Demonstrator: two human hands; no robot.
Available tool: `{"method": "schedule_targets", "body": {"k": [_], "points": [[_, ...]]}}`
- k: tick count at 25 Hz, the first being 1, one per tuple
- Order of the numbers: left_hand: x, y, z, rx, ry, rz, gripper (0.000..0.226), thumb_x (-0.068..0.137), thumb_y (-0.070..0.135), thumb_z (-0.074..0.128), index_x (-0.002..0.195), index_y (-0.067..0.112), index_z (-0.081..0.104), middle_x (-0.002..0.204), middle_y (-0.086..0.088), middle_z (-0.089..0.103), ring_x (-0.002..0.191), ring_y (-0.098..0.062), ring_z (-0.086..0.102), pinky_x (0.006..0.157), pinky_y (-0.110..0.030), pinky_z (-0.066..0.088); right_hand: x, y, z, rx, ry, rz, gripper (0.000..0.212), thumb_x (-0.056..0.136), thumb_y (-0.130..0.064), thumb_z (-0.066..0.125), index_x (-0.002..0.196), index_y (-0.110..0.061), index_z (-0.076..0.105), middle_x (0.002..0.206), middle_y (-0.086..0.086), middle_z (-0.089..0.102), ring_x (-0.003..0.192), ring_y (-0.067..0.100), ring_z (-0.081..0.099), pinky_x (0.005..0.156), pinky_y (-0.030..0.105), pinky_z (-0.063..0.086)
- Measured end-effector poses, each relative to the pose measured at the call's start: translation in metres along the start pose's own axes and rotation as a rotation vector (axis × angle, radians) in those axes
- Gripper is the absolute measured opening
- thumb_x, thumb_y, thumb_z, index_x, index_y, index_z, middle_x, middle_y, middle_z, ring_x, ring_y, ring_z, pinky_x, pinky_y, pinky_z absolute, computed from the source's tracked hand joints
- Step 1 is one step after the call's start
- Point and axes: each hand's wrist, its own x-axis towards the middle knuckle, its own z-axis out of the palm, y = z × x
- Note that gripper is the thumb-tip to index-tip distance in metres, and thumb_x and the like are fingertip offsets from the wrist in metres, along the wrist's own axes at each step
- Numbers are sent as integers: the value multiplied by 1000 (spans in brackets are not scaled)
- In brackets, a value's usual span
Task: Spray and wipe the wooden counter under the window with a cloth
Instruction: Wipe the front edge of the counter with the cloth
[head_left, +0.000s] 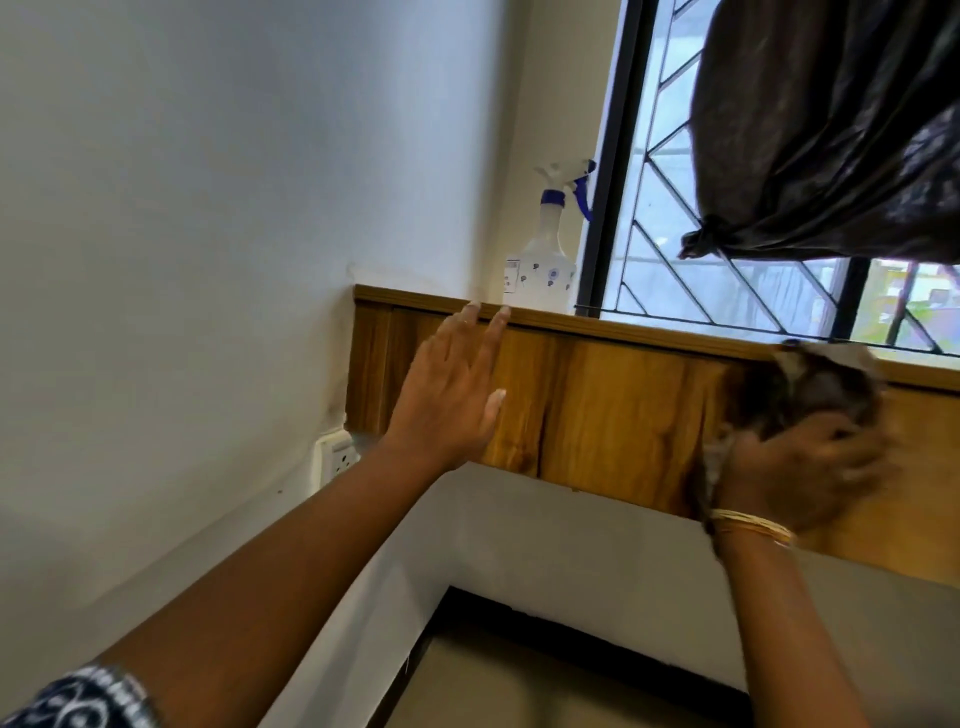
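Nearest to us, our left forearm reaches up from the lower left, a patterned dark sleeve at its base. Our left hand is flat and open, fingers spread and straight, pointing up toward the ledge; the fingertips overlap the top trim, but we cannot tell whether they touch it. It holds nothing.

To the right, our right hand, with thin bangles at the wrist, has its fingers curled around a bunched grey cloth and presses it against the wood just under the ledge's edge. Hand and cloth are blurred, so the exact finger placement is hard to read. The cloth is a rounded wad with no clear long axis; its upper edge reaches the lip of the ledge.

The wooden counter runs as a long band from the left wall toward the right, tilted downward to the right in our view. Below it is a white wall, and a socket sits at its left end.

Farther back, a spray bottle stands upright on the ledge in the corner, just beside the window frame, nozzle pointing right toward the glass. Its body is translucent; we cannot tell the liquid level. A tied black bag hangs in front of the window at upper right.
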Motion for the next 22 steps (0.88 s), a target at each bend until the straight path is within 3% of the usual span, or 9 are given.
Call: {"method": "schedule_targets", "body": {"k": [1,3,5,7,11,15,19,20,22], "points": [[7,5,3,-6,15,-21,78,91,43,45,153,14,8,156,-20,18,143,-34,24,111,-47,33,1,-8,0,24,3,-27,45,86,-29,48,122,-6,32,119,35,52,109,53,50,93,61,41],[21,24,8,-56,2,-45,78,89,41,47,152,14,10,157,-18,18,145,-33,20,114,-51,27,-11,-36,0,65,-32,-358,69,77,-20,53,141,-6,33,138,30,45,120,48,47,106,53,31],[27,40,14,-88,-10,-38,75,89,38,46,152,15,11,159,-15,16,147,-31,15,115,-54,23,-29,-67,1,135,-86,-747,72,79,-22,59,147,-10,38,150,20,35,123,39,46,103,47,32],[27,45,20,-116,3,-32,74,91,35,46,153,15,12,160,-12,13,148,-28,9,115,-57,20,-25,-75,2,172,-109,-893,67,83,-31,64,145,-12,44,151,14,29,115,34,44,97,45,35],[23,68,23,-171,65,-93,75,91,43,39,153,13,10,160,-14,11,148,-29,9,117,-57,10,17,2,-12,118,-9,-771,67,81,-38,68,141,-16,50,135,12,36,110,32,44,89,44,38],[47,118,20,-163,55,112,70,94,46,31,152,13,14,159,-13,19,148,-28,14,118,-54,13,44,102,-38,-40,138,-391,61,93,-53,46,116,3,59,115,16,39,100,34,42,83,45,38],[63,141,17,-164,91,135,57,93,38,39,144,12,36,141,-13,45,135,-31,38,114,-50,24,45,94,-45,-113,18,39,46,82,-35,50,94,9,55,106,34,54,92,47,57,78,53,53],[64,142,18,-167,102,143,54,93,37,40,142,13,38,138,-12,48,131,-30,40,113,-49,25,40,76,-44,-82,-37,7,43,79,-31,52,96,9,55,102,34,56,87,44,58,77,51,54],[66,134,18,-179,122,210,54,91,36,46,141,16,39,135,-12,50,126,-30,44,111,-44,27,22,37,-38,16,-158,-241,42,80,-21,56,115,2,53,106,24,56,82,30,50,76,43,52]]}}
